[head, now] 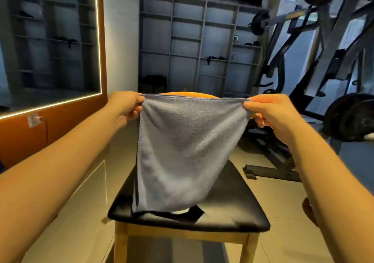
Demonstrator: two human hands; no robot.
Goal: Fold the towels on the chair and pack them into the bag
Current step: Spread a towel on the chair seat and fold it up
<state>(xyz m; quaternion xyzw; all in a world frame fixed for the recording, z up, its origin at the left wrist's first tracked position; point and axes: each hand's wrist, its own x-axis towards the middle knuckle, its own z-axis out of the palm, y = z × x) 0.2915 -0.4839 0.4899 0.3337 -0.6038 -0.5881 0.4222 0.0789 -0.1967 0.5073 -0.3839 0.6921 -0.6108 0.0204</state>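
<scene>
**Blue-grey towel: held up, folding under way, nothing packed**

Item: blue-grey towel (182,151), hanging over the chair (232,208), with its lower edge reaching the black seat.

Hands: my left hand (126,105) and right hand (267,110) are pinching the top corners, well apart, pulling the hem taut.

Progress: a second layer is showing along the left edge, so I am judging one fold made.

Outstanding: further folds and the packing. A dark flat item (192,214) is lying on the seat; I cannot tell if it is the bag.
</scene>
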